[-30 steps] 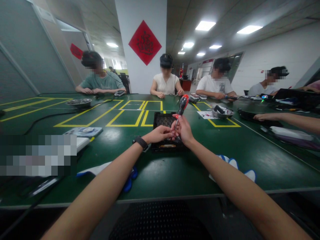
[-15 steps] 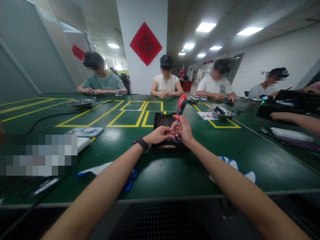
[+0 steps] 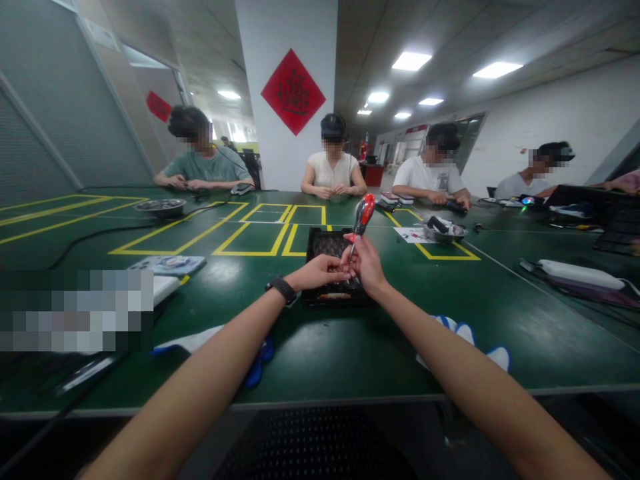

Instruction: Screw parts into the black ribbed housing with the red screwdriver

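Observation:
A red and black screwdriver (image 3: 365, 212) stands tilted over a black plastic crate (image 3: 327, 299), handle up and to the right. Its shaft passes down into my right hand (image 3: 369, 263), whose fingers are closed around it. My left hand (image 3: 325, 271), with a dark band on the wrist, meets the right at the fingertips over the crate. The left fingers are pinched together, and whatever is between them is too small to make out. Small dark parts inside the crate are partly covered by both hands.
White and blue gloves lie under my left forearm (image 3: 261, 360) and beside my right forearm (image 3: 463, 330). A metal bowl (image 3: 445, 230) with items stands right, another bowl (image 3: 160, 208) far left. A phone (image 3: 167, 265) lies at left. Several people sit across the green table.
My hands and the screwdriver stay almost in place over the crate. At the right, another person's arm and a black object have moved away to the right.

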`<state>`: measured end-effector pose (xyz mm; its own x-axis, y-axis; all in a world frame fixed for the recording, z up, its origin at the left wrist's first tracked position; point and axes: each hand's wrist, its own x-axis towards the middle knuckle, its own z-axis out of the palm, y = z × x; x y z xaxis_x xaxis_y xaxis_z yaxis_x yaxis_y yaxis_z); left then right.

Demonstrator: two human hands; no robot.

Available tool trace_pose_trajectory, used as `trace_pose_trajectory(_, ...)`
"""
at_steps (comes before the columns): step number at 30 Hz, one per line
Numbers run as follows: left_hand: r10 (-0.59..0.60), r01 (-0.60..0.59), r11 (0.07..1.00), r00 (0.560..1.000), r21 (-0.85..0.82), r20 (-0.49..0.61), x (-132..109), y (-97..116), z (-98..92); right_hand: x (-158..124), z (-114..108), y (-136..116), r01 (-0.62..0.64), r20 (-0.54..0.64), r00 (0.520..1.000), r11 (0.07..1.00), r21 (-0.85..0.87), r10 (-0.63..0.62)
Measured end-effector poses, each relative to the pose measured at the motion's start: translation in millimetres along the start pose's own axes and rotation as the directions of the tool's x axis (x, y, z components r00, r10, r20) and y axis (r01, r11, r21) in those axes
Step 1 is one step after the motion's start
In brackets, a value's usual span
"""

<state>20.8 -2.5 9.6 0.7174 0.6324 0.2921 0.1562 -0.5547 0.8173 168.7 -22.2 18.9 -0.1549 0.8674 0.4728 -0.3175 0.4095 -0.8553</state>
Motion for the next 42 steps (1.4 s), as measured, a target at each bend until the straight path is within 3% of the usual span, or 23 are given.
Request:
trace_pose_trajectory(6, -0.052, 0.057, 0.997, 0.994, 0.055, -0.096, 0.4, -2.5, 1.4, -1.1, 0.3, -1.1, 0.009, -0.006, 1.0, 1.0, -0.018, -0.009)
trace_pose_trajectory(17, 0.039, -0.039, 0.999, 0.996, -0.004, 0.075, -2.2, 0.6, -2.6, 0.8, -3.8, 3.0, -0.019, 0.012, 1.0, 1.0, 0.022, 0.019)
trace_pose_trajectory(26, 0.027, -0.027, 1.0, 1.0, 0.007, -0.015, -0.4, -2.9, 0.8, 0.2, -0.1, 0.7, 0.035, -0.037, 0.999, 0.999, -0.028, -0.036)
trace_pose_trajectory(42, 0.023, -0.025, 0.997, 0.999, 0.073, 0.022, -2.4, 1.1, -2.0, -2.1, 1.8, -3.0, 0.019, -0.007, 1.0, 0.998, -0.053, -0.019)
